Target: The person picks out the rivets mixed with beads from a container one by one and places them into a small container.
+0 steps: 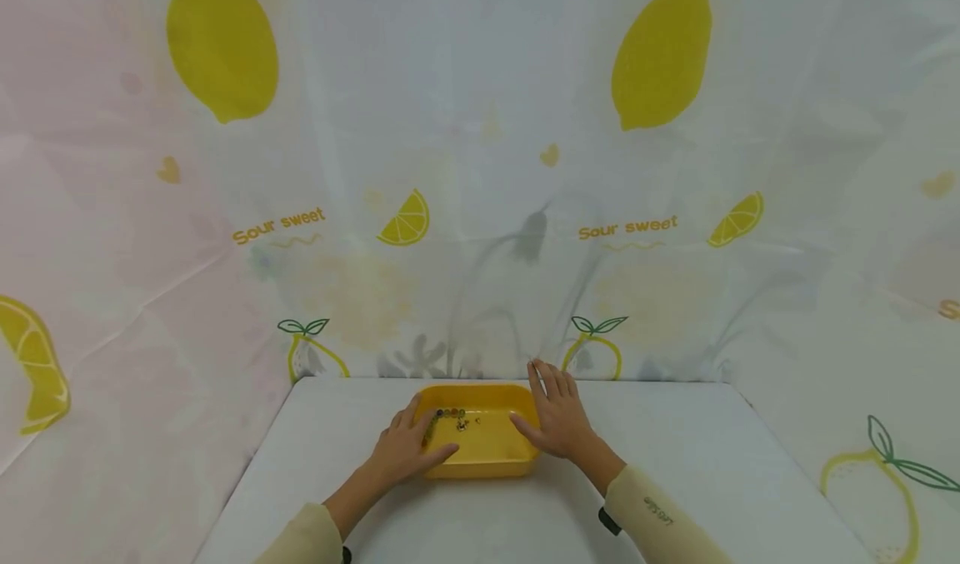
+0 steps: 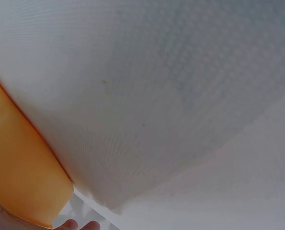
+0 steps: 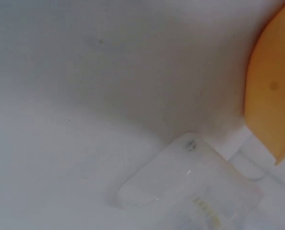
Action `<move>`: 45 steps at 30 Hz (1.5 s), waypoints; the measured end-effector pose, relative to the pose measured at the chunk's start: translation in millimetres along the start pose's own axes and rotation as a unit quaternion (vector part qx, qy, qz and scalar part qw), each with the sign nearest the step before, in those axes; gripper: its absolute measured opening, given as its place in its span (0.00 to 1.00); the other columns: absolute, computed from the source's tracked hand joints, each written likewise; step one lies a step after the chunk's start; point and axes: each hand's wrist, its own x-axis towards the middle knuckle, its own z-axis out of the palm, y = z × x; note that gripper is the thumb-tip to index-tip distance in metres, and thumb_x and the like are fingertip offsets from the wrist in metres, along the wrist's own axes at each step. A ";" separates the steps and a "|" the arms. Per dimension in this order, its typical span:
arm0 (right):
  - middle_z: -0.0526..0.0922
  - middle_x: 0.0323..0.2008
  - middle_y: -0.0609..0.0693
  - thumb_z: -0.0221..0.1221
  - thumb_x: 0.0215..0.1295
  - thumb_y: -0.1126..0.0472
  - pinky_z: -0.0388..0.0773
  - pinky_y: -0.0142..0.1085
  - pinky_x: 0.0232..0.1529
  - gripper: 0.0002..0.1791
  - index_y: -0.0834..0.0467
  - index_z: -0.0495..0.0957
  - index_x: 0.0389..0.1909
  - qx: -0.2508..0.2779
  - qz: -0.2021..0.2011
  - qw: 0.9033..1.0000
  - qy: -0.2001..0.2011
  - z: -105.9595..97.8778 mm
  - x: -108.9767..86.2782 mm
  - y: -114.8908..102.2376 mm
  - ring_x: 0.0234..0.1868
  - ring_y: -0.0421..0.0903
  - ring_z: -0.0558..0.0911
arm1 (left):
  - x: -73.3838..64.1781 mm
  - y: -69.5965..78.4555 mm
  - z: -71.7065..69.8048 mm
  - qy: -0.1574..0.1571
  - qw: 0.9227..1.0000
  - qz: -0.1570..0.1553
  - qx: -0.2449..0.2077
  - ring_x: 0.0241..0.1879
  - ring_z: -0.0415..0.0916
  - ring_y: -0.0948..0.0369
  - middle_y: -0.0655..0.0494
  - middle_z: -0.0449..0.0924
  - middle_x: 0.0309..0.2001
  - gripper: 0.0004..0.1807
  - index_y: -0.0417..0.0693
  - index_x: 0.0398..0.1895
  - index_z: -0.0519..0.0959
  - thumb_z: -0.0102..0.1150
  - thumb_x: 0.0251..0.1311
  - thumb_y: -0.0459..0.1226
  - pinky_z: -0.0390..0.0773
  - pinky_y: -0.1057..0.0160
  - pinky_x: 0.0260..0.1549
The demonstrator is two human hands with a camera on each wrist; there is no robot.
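Note:
A yellow plastic tray [image 1: 491,469] stands on the white table near its back edge. My left hand [image 1: 400,451] lies at the tray's left rim, fingers spread and thumb reaching over the inside. On the other side my right hand [image 1: 562,422] is spread at the right rim, its fingers pointing up and away. Small coloured balls, like marbles [image 1: 447,413], form a row along the back left inside; several more are partly hidden by the left hand. Tiny shiny pieces [image 1: 462,425] lie on the tray floor near them. In the left wrist view, two fingertips [image 2: 70,224] show beside the tray wall [image 2: 25,158].
A clear plastic container [image 3: 190,177] lies on the table beside the tray in the right wrist view. Behind the white tabletop [image 1: 300,464] hangs a lemon-patterned curtain [image 1: 480,172], which also closes off both sides.

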 end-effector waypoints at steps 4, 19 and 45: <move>0.56 0.66 0.60 0.42 0.63 0.34 0.52 0.50 0.63 0.45 0.68 0.56 0.67 0.016 -0.022 0.999 0.037 3.4 1.1 -3.9 0.64 0.55 0.57 | 0.5 0.4 0.1 -0.005 1.000 -0.005 0.000 0.64 0.57 0.41 0.44 0.46 0.72 0.47 0.49 0.64 0.66 0.44 0.49 0.71 0.67 0.37 0.48; 0.54 0.70 0.55 0.44 0.64 0.38 0.52 0.50 0.64 0.43 0.65 0.52 0.69 0.049 -0.012 0.999 -0.002 13.8 4.6 -22.9 0.64 0.52 0.59 | 0.6 1.0 2.6 -0.003 1.000 -0.007 0.002 0.63 0.58 0.42 0.45 0.45 0.72 0.47 0.50 0.65 0.65 0.43 0.49 0.72 0.67 0.36 0.48; 0.35 0.74 0.52 0.34 0.64 0.30 0.44 0.59 0.66 0.40 0.43 0.40 0.72 0.086 0.017 0.988 -0.129 21.5 19.0 -51.3 0.73 0.55 0.38 | -0.1 0.9 3.5 0.002 1.000 -0.017 0.006 0.62 0.60 0.42 0.46 0.46 0.72 0.48 0.50 0.63 0.68 0.41 0.48 0.74 0.67 0.37 0.48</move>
